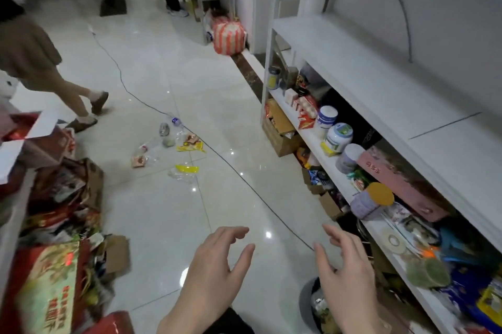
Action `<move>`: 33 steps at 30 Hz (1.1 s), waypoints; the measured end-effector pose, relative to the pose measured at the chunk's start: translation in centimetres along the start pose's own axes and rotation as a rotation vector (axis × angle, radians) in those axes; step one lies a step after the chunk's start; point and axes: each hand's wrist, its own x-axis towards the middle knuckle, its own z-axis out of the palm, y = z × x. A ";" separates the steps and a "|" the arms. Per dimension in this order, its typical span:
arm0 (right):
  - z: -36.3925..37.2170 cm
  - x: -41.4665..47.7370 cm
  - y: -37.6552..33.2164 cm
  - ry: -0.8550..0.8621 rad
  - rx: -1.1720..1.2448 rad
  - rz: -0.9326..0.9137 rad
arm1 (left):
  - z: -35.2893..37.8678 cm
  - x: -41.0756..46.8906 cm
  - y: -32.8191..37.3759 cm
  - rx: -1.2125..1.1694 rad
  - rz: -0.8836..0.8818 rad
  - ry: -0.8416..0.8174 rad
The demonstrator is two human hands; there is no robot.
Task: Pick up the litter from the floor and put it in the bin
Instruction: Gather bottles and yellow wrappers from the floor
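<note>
Litter lies scattered on the white tiled floor ahead: a yellow wrapper [187, 168], another yellow packet [190, 146], a crushed clear bottle [176, 123], a small can [164, 129] and a red-brown packet [139, 161]. My left hand [214, 265] and my right hand [345, 271] hover low in front of me, both empty with fingers spread, well short of the litter. A dark grey bin [305, 303] with rubbish inside stands just under my right hand, partly hidden by it.
A black cable [244, 179] runs diagonally across the floor past the litter. White shelves [353, 62] full of jars and boxes line the right. Red boxes [49, 287] and clutter pile up on the left. A person's legs [81, 105] step at the left; another person stands far back.
</note>
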 end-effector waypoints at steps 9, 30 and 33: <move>11.6 8.2 -11.4 -0.122 -0.042 -0.205 | -12.0 7.4 -10.1 0.133 -0.144 0.178; 30.2 38.2 -24.8 -0.353 -0.022 -0.304 | -22.0 38.2 -17.4 0.111 -0.375 0.291; 32.7 43.5 -26.8 -0.378 -0.041 -0.348 | -23.3 43.4 -18.4 0.123 -0.393 0.303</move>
